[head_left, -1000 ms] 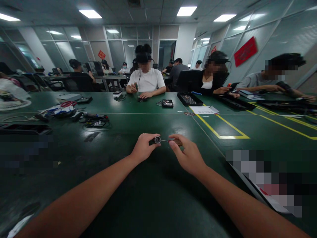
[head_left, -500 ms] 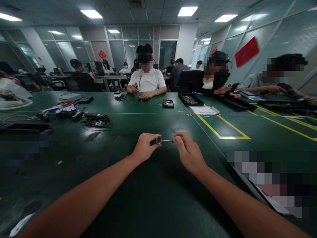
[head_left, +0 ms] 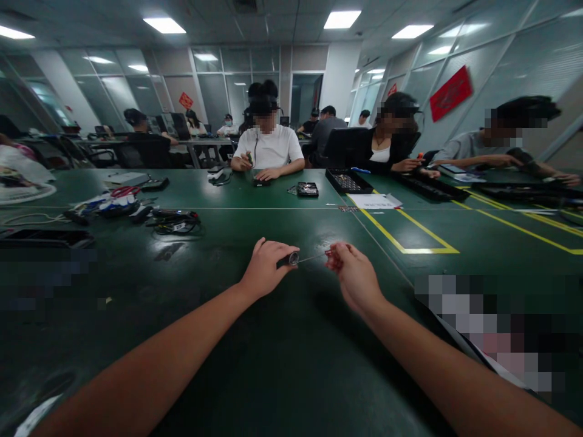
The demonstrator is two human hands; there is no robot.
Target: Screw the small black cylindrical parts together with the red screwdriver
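Note:
My left hand (head_left: 268,267) is closed around a short dark cylindrical part (head_left: 286,260), whose round, grey-rimmed end faces me. In my right hand (head_left: 355,270) is a thin screwdriver (head_left: 312,258), gripped by its reddish handle. The slim metal shaft reaches left to the cylinder's rim; whether its tip touches or sits inside cannot be made out. Both hands are above the green table (head_left: 255,376), and my fingers hide most of the handle and part of the cylinder.
Bundled black cables (head_left: 175,221) and red-handled tools (head_left: 125,192) lie at left. Across the table a person in a white shirt (head_left: 268,149) works by a small black box (head_left: 308,189). A black parts tray (head_left: 348,181), white paper (head_left: 374,201) and yellow tape (head_left: 430,250) are at right.
The right hand has shifted slightly right and turned, so the screwdriver now slants upward toward it instead of lying nearly level. The left hand keeps its hold on the cylinder.

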